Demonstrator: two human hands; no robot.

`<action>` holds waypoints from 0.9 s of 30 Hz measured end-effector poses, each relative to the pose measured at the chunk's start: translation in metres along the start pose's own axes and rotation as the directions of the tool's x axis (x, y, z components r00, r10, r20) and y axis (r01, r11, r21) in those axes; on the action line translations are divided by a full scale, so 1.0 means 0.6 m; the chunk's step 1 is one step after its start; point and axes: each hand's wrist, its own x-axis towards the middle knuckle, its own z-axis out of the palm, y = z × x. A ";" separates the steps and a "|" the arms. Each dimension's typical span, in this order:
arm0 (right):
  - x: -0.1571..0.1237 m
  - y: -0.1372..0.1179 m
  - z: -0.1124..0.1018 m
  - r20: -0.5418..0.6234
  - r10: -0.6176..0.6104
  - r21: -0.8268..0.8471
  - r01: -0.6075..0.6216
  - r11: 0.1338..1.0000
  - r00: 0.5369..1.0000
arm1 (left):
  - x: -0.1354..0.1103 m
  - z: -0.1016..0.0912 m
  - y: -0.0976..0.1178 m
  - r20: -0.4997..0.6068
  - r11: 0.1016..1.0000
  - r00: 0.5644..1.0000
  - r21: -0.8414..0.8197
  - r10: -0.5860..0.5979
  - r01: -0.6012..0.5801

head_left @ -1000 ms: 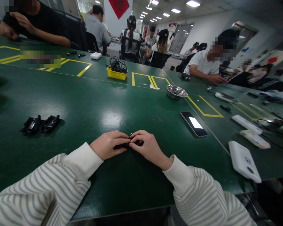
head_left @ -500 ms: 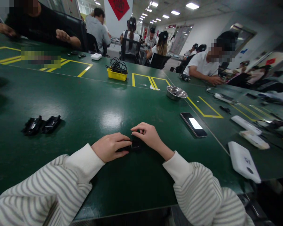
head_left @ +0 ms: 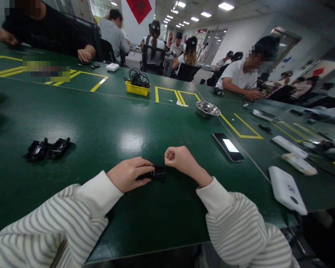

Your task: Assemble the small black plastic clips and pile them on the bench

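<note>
My left hand point(head_left: 130, 174) lies on the green table point(head_left: 106, 126), its fingers closed around a small black part point(head_left: 156, 172) that it holds flat on the surface. My right hand point(head_left: 180, 160) is curled into a fist just right of that part, raised slightly off it; whether anything small sits inside the fist is hidden. Both arms wear striped white sleeves. Two more black parts point(head_left: 47, 148) lie side by side at the left of the table, well away from either hand.
A phone point(head_left: 228, 146) with a lit screen lies right of my hands. White devices point(head_left: 287, 189) sit at the right edge, a steel bowl point(head_left: 208, 109) and a yellow tray of cables point(head_left: 137, 88) farther back. Other people sit working around the table.
My right hand left the black part, lifted away to the right and closed into a fist. My left hand stayed on the part.
</note>
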 end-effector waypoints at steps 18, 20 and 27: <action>-0.035 -0.035 0.014 0.038 -0.219 0.168 0.210 0.963 0.975 | 0.000 -0.001 -0.002 -0.004 0.994 0.999 0.099 -0.037 0.037; -0.036 -0.038 0.014 0.031 -0.216 0.159 0.209 0.965 0.976 | 0.001 -0.002 -0.002 -0.001 0.994 0.999 0.106 -0.037 0.037; -0.038 -0.053 0.022 -0.022 -0.143 0.070 0.144 0.987 0.989 | -0.004 0.000 -0.005 0.000 0.991 1.000 0.128 -0.031 0.031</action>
